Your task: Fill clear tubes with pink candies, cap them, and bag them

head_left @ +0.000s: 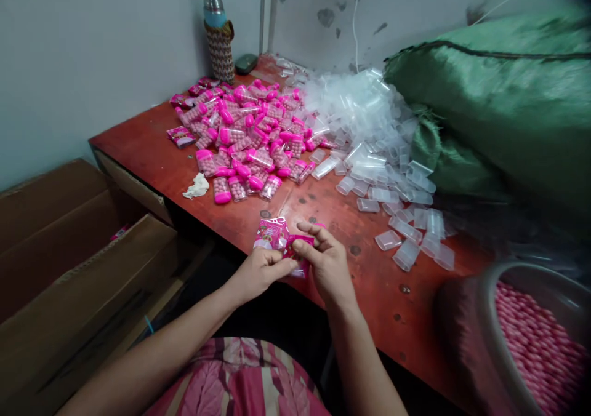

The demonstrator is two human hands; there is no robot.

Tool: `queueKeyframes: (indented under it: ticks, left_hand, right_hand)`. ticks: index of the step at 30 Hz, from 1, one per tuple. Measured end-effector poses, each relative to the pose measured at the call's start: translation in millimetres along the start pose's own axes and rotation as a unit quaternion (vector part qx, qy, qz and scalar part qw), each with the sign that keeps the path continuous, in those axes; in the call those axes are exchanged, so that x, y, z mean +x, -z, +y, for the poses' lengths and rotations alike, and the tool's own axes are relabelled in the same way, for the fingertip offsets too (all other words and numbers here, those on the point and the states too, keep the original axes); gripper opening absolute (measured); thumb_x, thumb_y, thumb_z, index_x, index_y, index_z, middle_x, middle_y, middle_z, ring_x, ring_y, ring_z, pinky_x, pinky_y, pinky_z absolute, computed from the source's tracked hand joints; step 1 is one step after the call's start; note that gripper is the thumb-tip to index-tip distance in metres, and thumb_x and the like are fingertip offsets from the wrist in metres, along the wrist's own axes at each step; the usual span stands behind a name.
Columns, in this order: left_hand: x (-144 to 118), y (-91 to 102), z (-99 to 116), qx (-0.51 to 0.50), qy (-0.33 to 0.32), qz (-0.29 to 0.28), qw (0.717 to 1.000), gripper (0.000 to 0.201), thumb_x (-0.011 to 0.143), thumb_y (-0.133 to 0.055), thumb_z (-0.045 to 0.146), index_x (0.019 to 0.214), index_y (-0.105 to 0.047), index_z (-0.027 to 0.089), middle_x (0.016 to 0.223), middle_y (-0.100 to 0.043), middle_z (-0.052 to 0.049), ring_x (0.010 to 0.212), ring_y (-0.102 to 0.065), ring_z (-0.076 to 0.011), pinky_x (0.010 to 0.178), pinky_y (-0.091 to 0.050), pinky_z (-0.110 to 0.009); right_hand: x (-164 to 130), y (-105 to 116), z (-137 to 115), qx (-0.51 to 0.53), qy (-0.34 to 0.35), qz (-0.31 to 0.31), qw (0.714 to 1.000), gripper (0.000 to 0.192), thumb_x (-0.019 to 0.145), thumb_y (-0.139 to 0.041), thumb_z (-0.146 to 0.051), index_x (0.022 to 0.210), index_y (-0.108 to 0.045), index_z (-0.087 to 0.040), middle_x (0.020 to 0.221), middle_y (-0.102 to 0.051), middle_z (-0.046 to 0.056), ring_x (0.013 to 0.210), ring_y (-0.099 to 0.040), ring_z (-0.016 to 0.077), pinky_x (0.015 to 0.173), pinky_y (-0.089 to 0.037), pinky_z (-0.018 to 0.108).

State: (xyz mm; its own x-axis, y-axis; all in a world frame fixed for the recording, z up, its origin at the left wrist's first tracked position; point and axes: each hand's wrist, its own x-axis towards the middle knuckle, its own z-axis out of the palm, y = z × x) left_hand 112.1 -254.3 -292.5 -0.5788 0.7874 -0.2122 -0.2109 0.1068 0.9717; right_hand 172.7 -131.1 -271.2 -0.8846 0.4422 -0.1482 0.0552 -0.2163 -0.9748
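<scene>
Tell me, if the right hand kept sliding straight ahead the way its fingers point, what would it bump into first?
The right hand points up-left, so it would first meet the pink packet that it and the left hand pinch. Past that probably the heap of pink-capped tubes; depth is hard to judge.

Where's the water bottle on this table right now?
In the head view, the water bottle stands upright at the table's far left corner against the wall, beside a small dark object, behind the pile of pink-capped containers.

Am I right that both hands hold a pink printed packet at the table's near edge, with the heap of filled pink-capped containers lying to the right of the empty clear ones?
Not quite. In the head view the filled pink-capped containers lie to the left of the empty clear ones. The rest stands: the left hand and right hand hold the pink printed packet at the table's near edge.
</scene>
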Motion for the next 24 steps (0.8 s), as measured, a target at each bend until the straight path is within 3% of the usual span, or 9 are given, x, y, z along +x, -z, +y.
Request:
queueKeyframes:
  ticks: [4, 7, 12, 16, 18, 20, 22, 24]
  left_hand:
    - [-10, 8.4, -2, -0.003, 0.060, -0.019, 0.998, 0.025, 0.072, -0.058, 0.035, 0.069, -0.068, 0.012, 0.070, -0.066, -0.005, 0.065, -0.060, -0.0149, 0.061, -0.046, -0.024]
    - [-16, 18.7, -4, 0.031, 0.072, -0.019, 0.997, 0.023, 0.066, -0.064, 0.033, 0.073, -0.069, 0.012, 0.068, -0.066, -0.005, 0.066, -0.059, -0.0163, 0.063, -0.047, -0.025]
    - [-12, 21.1, -5, -0.153, 0.060, 0.024, 0.986, 0.026, 0.073, -0.059, 0.036, 0.079, -0.067, 0.013, 0.072, -0.063, -0.005, 0.071, -0.059, -0.0158, 0.066, -0.050, -0.027]
    - [-8, 16.0, -8, -0.184, 0.087, 0.051, 0.978, 0.023, 0.068, -0.065, 0.033, 0.074, -0.067, 0.011, 0.069, -0.062, -0.005, 0.063, -0.059, -0.0138, 0.059, -0.051, -0.024]
    - [-9, 15.5, -9, -0.197, 0.108, 0.058, 0.973, 0.024, 0.068, -0.065, 0.032, 0.077, -0.067, 0.010, 0.074, -0.064, -0.008, 0.066, -0.060, -0.0154, 0.060, -0.052, -0.026]
    - [-9, 15.7, -9, -0.227, 0.116, 0.078, 0.964, 0.022, 0.069, -0.066, 0.030, 0.076, -0.066, 0.009, 0.074, -0.065, -0.008, 0.065, -0.061, -0.0152, 0.061, -0.052, -0.026]
    - [-8, 15.9, -9, -0.273, 0.115, 0.108, 0.949, 0.016, 0.067, -0.068, 0.025, 0.071, -0.065, 0.009, 0.068, -0.065, -0.006, 0.061, -0.061, -0.0137, 0.061, -0.052, -0.027]
    - [-5, 15.4, -9, -0.324, 0.114, 0.136, 0.929, 0.012, 0.066, -0.069, 0.020, 0.068, -0.062, 0.009, 0.065, -0.065, -0.005, 0.059, -0.061, -0.0131, 0.061, -0.053, -0.027]
  right_hand:
    - [9, -2, 8, 0.072, 0.000, 0.066, 0.995, 0.029, 0.064, -0.071, -0.021, 0.088, -0.055, -0.017, 0.065, -0.060, -0.003, 0.057, -0.055, 0.0084, 0.056, -0.045, 0.019]
    - [13, 1, 10, 0.080, -0.014, 0.069, 0.994, 0.029, 0.063, -0.071, -0.022, 0.086, -0.054, -0.017, 0.065, -0.061, -0.003, 0.057, -0.057, 0.0092, 0.055, -0.045, 0.019]
    - [9, -4, 14, -0.008, -0.035, -0.004, 0.999, 0.030, 0.064, -0.070, -0.026, 0.087, -0.054, -0.017, 0.062, -0.059, -0.003, 0.054, -0.055, 0.0096, 0.053, -0.044, 0.020]
    - [-3, -3, 17, -0.158, 0.014, -0.003, 0.987, 0.028, 0.071, -0.062, -0.035, 0.091, -0.055, -0.017, 0.066, -0.060, -0.001, 0.058, -0.055, 0.0121, 0.056, -0.044, 0.023]
    - [-9, 5, 13, -0.317, 0.073, 0.048, 0.944, 0.029, 0.073, -0.059, -0.040, 0.093, -0.056, -0.018, 0.075, -0.062, 0.003, 0.066, -0.057, 0.0149, 0.062, -0.044, 0.026]
    - [-12, 16, 8, -0.490, 0.121, 0.118, 0.856, 0.032, 0.075, -0.056, -0.043, 0.096, -0.056, -0.019, 0.089, -0.061, 0.007, 0.081, -0.055, 0.0199, 0.068, -0.042, 0.030]
    - [-10, 29, 3, -0.619, 0.127, 0.161, 0.758, 0.039, 0.075, -0.054, -0.047, 0.103, -0.054, -0.019, 0.101, -0.057, 0.010, 0.094, -0.051, 0.0252, 0.070, -0.041, 0.032]
    - [-5, 39, 1, -0.694, 0.094, 0.152, 0.698, 0.043, 0.076, -0.052, -0.048, 0.106, -0.052, -0.018, 0.102, -0.056, 0.012, 0.094, -0.051, 0.0274, 0.065, -0.041, 0.032]
